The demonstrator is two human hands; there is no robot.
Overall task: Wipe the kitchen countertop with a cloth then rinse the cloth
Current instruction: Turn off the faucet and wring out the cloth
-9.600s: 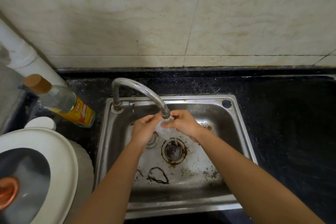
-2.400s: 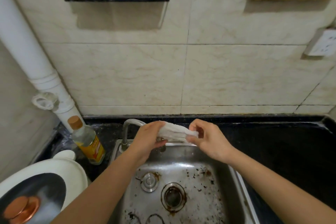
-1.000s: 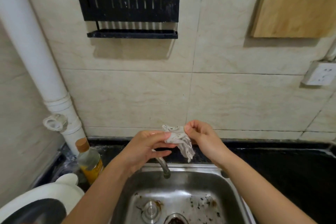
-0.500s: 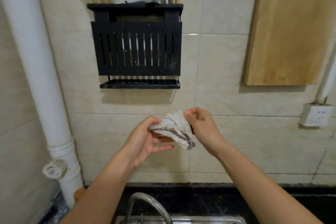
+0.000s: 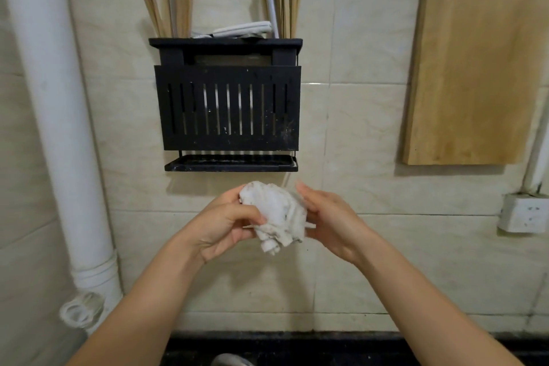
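**Head view: bunched cloth held up below the rack**

Head view shows both hands raised in front of the tiled wall, with the cloth bunched between them. The left hand has its thumb and fingers closed on the cloth's left side; the right hand cups the right side, fingers curled loosely behind it. The cloth's crumpled tail hangs just below the fingertips. Straight above the fingers sits the black rack, with chopsticks standing in it and a folded cloth-like thing on top. A wooden board hangs up and to the right of the right hand.

The step looks like shaking out or folding the rinsed cloth, perhaps to stow it. To do it well, pinch two corners, spread the cloth flat, and squeeze any drips away before lifting it to the rack. The tap and counter lie below the wrists, barely visible.
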